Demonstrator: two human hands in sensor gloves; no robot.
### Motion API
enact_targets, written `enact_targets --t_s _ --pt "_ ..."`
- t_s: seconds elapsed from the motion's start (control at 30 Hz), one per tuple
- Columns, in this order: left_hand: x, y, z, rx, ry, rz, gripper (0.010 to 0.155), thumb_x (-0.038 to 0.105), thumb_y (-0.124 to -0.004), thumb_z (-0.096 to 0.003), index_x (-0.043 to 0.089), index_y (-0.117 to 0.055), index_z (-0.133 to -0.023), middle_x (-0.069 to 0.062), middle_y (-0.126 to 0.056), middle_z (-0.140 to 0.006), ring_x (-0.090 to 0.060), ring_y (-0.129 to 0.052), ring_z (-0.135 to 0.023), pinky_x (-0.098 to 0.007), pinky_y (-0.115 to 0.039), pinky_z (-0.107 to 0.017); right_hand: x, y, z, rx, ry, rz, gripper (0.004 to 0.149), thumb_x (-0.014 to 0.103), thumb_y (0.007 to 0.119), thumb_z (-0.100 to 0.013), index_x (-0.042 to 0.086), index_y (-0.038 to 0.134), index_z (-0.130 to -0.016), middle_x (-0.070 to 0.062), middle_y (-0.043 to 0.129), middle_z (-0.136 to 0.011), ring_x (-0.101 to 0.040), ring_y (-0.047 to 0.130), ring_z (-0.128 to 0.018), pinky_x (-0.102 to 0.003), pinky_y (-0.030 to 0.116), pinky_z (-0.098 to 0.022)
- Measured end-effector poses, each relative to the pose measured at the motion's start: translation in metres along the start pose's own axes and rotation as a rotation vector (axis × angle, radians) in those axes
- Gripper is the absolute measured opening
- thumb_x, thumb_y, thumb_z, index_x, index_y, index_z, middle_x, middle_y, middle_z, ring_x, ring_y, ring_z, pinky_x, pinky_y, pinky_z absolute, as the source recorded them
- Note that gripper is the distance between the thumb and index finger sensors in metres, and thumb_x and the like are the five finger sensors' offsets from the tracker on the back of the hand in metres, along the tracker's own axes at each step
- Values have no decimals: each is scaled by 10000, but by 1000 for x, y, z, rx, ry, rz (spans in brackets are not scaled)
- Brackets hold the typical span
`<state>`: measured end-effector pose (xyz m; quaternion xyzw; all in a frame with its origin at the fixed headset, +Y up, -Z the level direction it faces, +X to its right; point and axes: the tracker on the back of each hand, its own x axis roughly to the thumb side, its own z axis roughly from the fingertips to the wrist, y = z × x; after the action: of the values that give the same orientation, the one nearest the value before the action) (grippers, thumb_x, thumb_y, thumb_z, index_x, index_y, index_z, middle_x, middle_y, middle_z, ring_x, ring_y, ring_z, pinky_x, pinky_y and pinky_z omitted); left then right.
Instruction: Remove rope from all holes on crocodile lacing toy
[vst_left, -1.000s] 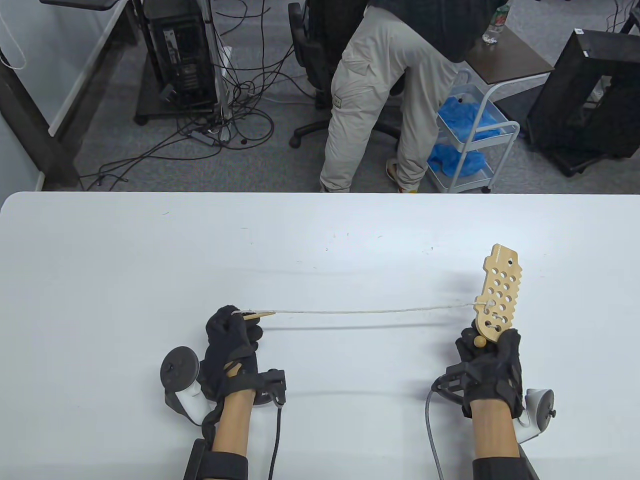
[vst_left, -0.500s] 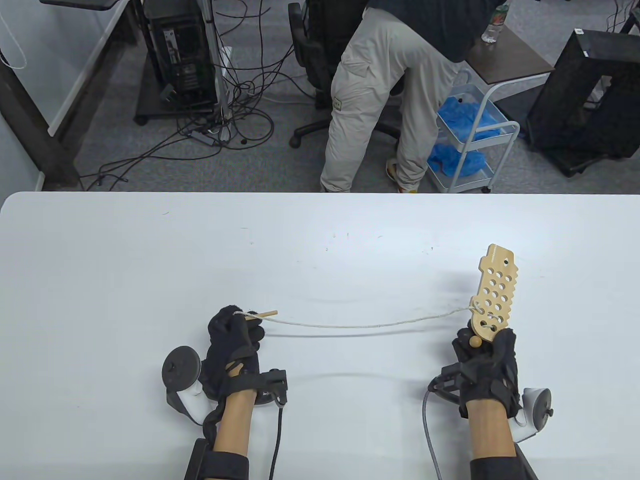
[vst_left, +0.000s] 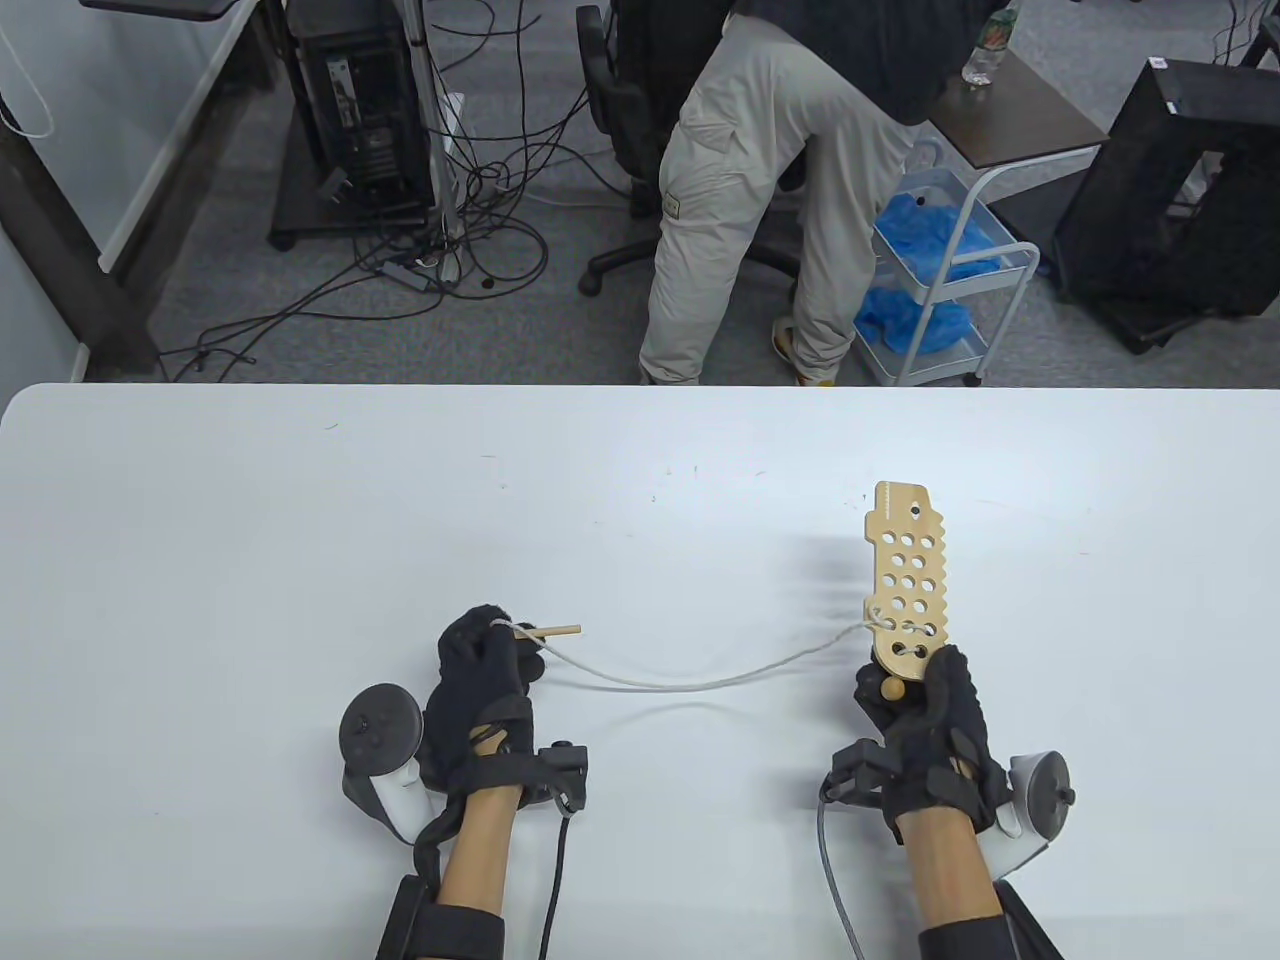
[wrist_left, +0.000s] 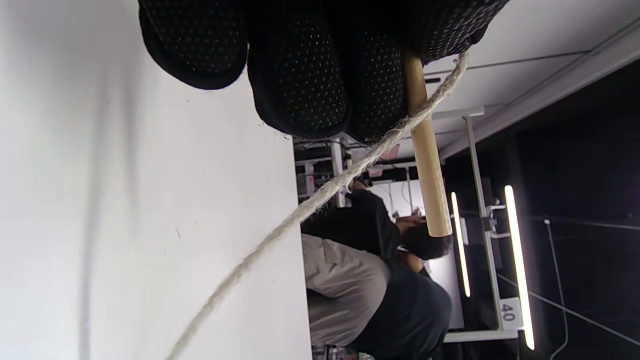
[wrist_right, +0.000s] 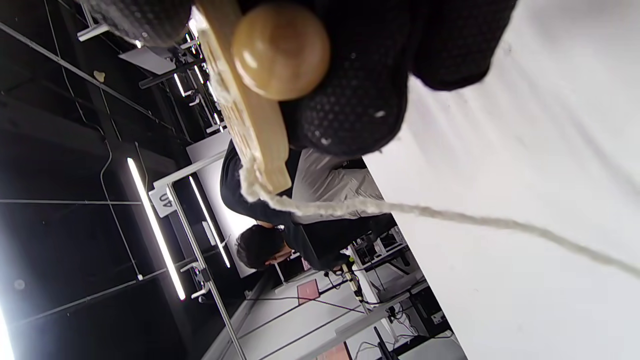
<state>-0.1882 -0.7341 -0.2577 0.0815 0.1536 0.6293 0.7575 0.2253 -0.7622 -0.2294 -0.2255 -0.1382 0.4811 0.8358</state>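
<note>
Both hands wear black knit gloves, palms dotted with fine grip bumps. Left hand (vst_left: 487, 690), right hand (vst_left: 935, 730). Grey round disc tracker on white stem beside each wrist. Black strap boxes, thin grey cables trailing back. Dark forearm bands.

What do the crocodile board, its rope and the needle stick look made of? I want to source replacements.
Crocodile board: seemingly light plywood or solid wood, pale tan, smooth, unpainted matte face with drilled holes.
Rope: off-white twisted cord, probably cotton or a similar fibre; fuzzy strands show in the left wrist view.
Needle stick: plain wooden dowel, smooth, unvarnished-looking.
</note>
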Motion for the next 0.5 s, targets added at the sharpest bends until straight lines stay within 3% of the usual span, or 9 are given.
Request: enact_targets --t_s 0.5 --pt "23 -37 15 -125 -288 -213 405 445 -740 -519 375 -720 -917 75 -975 -726 -129 -975 -600 -437 -826 -539 0 29 14 141 -108 309 505 395 743 -463 34 787 -813 -222 949 -644 -328 993 -429 -579 761 -447"
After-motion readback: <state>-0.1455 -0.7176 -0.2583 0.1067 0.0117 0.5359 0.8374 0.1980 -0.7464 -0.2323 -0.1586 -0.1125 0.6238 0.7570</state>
